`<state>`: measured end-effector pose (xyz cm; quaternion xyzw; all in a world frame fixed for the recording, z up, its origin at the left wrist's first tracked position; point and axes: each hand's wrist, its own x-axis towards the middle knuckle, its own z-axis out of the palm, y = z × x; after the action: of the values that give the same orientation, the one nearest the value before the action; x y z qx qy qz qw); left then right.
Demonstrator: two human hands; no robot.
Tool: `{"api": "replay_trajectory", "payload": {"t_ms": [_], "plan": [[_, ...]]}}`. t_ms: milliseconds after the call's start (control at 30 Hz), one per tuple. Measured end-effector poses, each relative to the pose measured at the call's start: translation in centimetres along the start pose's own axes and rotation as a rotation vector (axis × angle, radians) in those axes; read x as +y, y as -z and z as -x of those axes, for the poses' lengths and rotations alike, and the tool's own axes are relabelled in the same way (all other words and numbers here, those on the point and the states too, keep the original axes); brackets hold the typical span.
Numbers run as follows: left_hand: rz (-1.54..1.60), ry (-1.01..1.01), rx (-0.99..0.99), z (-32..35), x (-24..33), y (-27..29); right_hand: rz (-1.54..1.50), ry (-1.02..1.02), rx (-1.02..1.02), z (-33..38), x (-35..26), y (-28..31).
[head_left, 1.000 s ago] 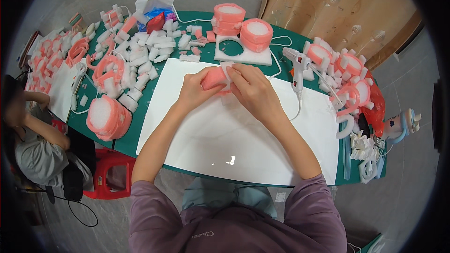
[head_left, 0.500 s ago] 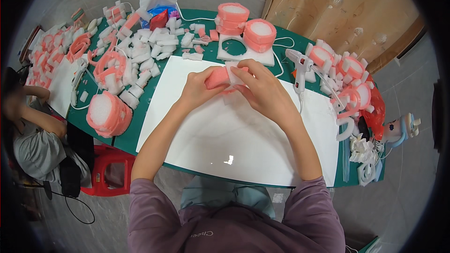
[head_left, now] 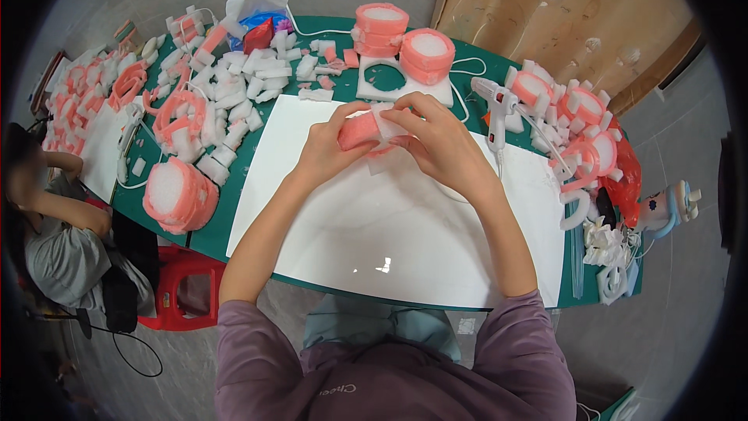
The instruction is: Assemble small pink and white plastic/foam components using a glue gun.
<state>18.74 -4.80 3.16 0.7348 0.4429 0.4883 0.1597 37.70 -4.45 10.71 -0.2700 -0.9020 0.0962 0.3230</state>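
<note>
From the head camera, we see our left hand (head_left: 327, 145) closed around a pink foam piece (head_left: 358, 134), over the far part of the white board (head_left: 374, 234). Our right hand (head_left: 436, 140) pinches a white foam block (head_left: 389, 122) against that piece; a glue gun (head_left: 496, 103) sits to the right.

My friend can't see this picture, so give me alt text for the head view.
A person's left hand and right hand hold pink-and-white foam over a white board on a green table. Foam scraps lie to the left, a glue gun to the right; another person sits at far left.
</note>
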Motion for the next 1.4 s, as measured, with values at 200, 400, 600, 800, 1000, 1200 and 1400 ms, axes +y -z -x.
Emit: {"api": "replay_trajectory", "payload": {"t_ms": [200,400,600,800,1000,1200,1400], "plan": [[0.070,0.037,-0.027,0.0,0.2,0.2,-0.050,-0.014,0.002,-0.1,0.3,-0.1],[0.062,-0.039,-0.040,-0.3,0.1,0.3,-0.097,0.020,0.043,-0.1,1.1,-0.5],[0.073,-0.016,-0.041,-0.3,-0.1,0.3,-0.123,-0.081,0.057,-0.1,1.1,-0.7],[0.040,-0.012,-0.032,-0.3,0.0,0.5,-0.001,0.086,0.163,-0.1,1.9,-1.8],[0.083,0.078,-0.054,-0.5,0.0,0.6,0.104,0.289,0.434,0.6,3.7,-5.3],[0.096,0.109,-0.037,-0.5,-0.5,0.3,0.136,0.259,0.558,0.9,3.8,-6.7],[0.125,0.125,-0.023,-0.5,-0.1,0.3,0.013,0.203,0.576,1.1,3.8,-6.9]]}}
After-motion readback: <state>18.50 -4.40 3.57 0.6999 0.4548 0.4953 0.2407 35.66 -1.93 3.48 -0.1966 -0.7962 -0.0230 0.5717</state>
